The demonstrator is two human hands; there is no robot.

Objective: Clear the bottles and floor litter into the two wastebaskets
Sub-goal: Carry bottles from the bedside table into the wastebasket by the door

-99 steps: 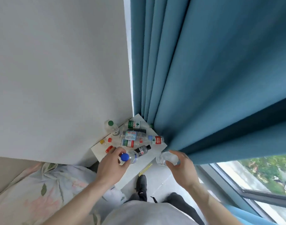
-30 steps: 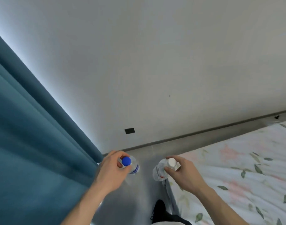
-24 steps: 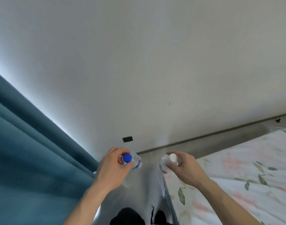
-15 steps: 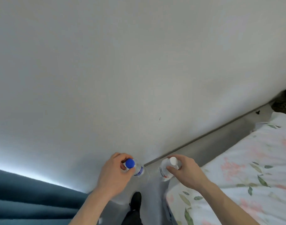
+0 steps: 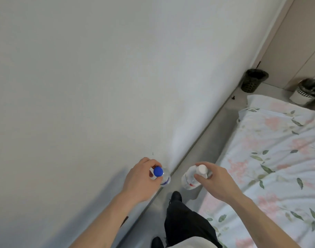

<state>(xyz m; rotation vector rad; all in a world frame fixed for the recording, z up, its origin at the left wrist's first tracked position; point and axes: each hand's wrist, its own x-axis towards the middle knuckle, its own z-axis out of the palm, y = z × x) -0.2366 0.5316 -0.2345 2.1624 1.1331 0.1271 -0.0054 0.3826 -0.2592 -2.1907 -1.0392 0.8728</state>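
Here the left hand (image 5: 140, 181) has its fingers (image 5: 150, 173) curled round the neck of a clear plastic bottle with a blue cap (image 5: 160, 175), holding it upright just beside the pale wall (image 5: 99, 86). The right hand (image 5: 215, 183) pinches a second clear bottle with a white cap (image 5: 193, 176) near its top, thumb and fingers closed about the neck; a red mark shows low on its side. Both bottles hang above a narrow strip of grey floor (image 5: 212, 129) that runs between the wall and a bed (image 5: 271, 158), whose white cover carries a soft print of pink flowers and green leaves. The bed edge crowds the right side of the passage, and the person's dark trouser leg and black shoe (image 5: 176, 196) stand in it below the hands. At the far end of the strip, well apart from the hands, stand two round wastebaskets: a dark perforated one (image 5: 252, 83) close to the wall corner, and a white perforated one with a dark liner (image 5: 307, 91) behind the bed's far corner, before beige panels (image 5: 299, 42).
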